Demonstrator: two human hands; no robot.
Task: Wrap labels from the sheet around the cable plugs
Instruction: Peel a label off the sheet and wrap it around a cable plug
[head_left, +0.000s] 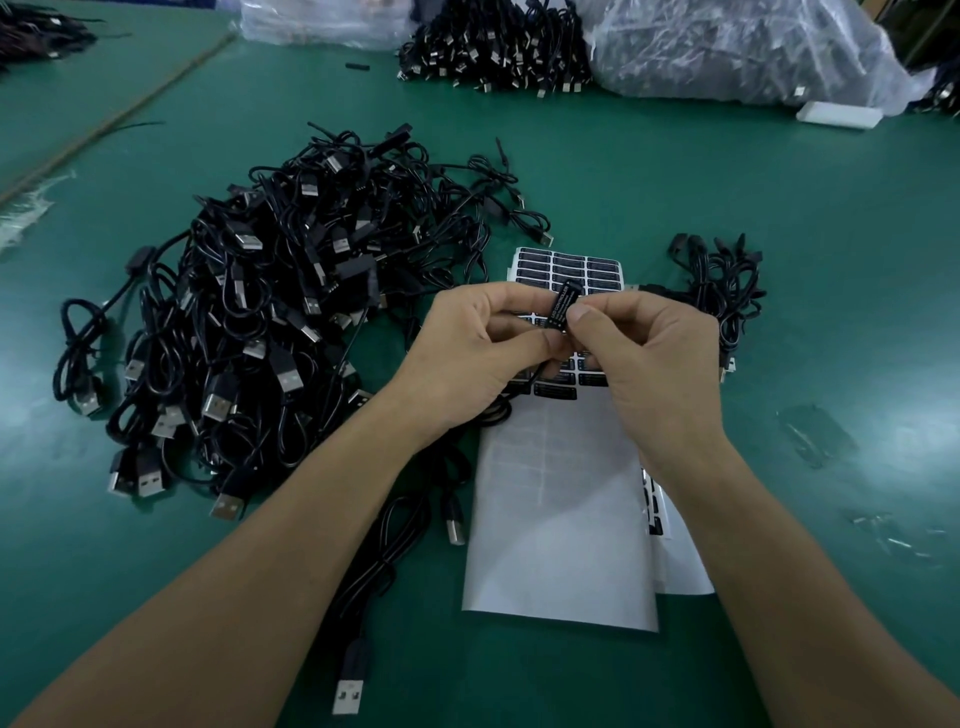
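Around the work, a green table (779, 218) carries a big heap of black USB cables (249, 322) on the left and a smaller bundle (724, 280) on the right. Far off lie another cable pile (493, 52), a clear plastic bag (727, 47) and a white block (839, 114).

The label sheet (563, 267) lies in the middle, black labels at its far end and bare backing nearer. Both hands hang over it and cover its middle rows. A second sheet (683, 569) pokes out from under its right edge.

The cable plug (562, 306), a small black block showing white print, stands tilted above the sheet. The left hand (467, 358) pinches its lower end with curled fingers, and the right hand (654, 358) pinches it from the right, thumb tip against its side.

Its cable drops behind the left palm, out of sight. A loose cable (379, 566) runs near the left forearm to a USB end (349, 693). The print is too small to read fully, and how far the label goes round the plug cannot be told.
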